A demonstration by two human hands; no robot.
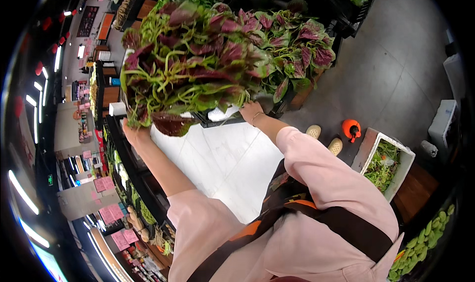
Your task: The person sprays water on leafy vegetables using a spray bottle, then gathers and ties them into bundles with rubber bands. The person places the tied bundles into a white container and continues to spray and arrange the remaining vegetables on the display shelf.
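A large heap of red amaranth [193,63], with green and purple leaves and pale stems, fills the upper middle; part of it is blurred. My left hand [135,133] holds the near left corner of the heap, its fingers partly hidden by stems and leaves. At the near right edge, my right hand [252,111], with a thin bracelet on the wrist, has its fingers curled around stems. Between the hands, white plastic [220,113] shows under the leaves beside a black rim. More amaranth [297,48] lies to the right, touching the heap.
Shop displays with vegetables [139,204] line the left. On the grey floor at right stand an orange spray bottle [350,129] and a white foam box [402,148] with leafy scraps. Cream clogs [335,147] are near them. Green pods [426,237] lie at lower right.
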